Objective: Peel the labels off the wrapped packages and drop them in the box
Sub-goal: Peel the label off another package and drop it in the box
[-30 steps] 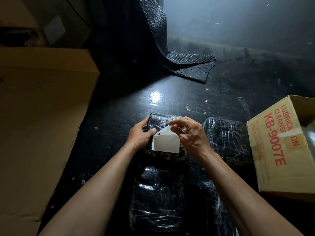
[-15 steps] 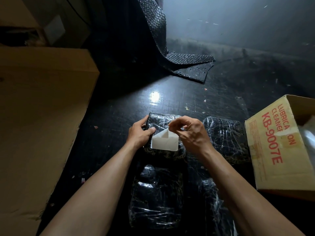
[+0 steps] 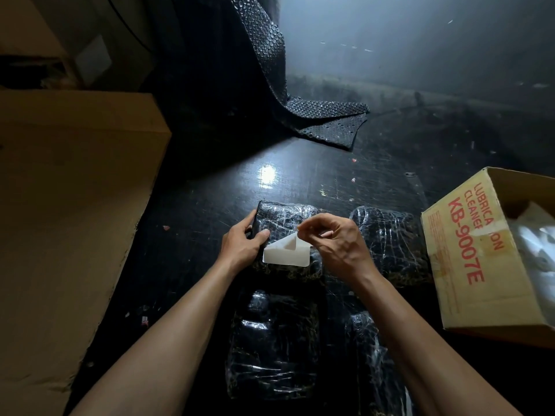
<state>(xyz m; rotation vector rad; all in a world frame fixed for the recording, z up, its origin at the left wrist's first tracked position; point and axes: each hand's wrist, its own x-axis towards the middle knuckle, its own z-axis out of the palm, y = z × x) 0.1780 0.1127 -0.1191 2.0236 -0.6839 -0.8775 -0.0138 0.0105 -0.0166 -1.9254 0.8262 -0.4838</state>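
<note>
Four black, film-wrapped packages lie on the dark scratched desk. Left hand [image 3: 243, 246] grips the far-left black film-wrapped package [image 3: 285, 219] by its left edge; right hand [image 3: 336, 244] pinches the lifted corner of the white rectangular label [image 3: 286, 255], lower part apparently still stuck. Open cardboard box [image 3: 468, 265] stands at the desk's right edge.

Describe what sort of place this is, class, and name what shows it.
Probably a storeroom or packing area: a printed cardboard box standing open, plastic-wrapped packages on a dark scuffed floor, and bubble wrap draped nearby.
</note>
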